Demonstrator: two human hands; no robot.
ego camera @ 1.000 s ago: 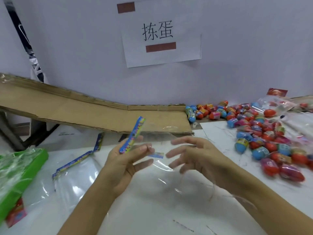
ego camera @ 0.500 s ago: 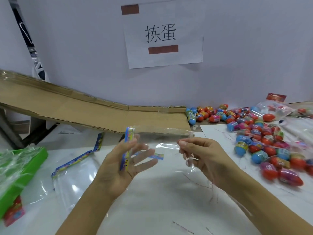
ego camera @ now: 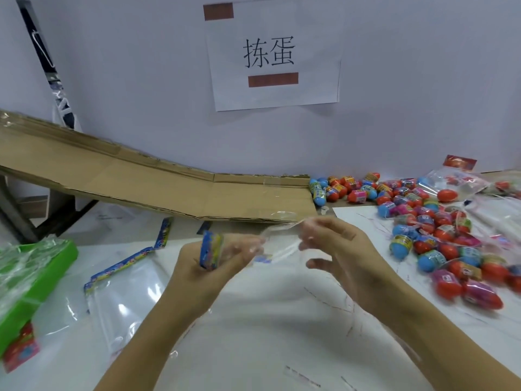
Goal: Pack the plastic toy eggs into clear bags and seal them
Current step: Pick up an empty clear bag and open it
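**Clear plastic bag held between both hands**

Clear plastic bag with a blue printed header (ego camera: 210,249) hangs above the white surface (ego camera: 253,348) — the left hand (ego camera: 203,275) grips its header end, the right hand (ego camera: 335,249) pinches the film opposite. Red, blue and pink plastic toy eggs (ego camera: 439,235) lie heaped well to the right.
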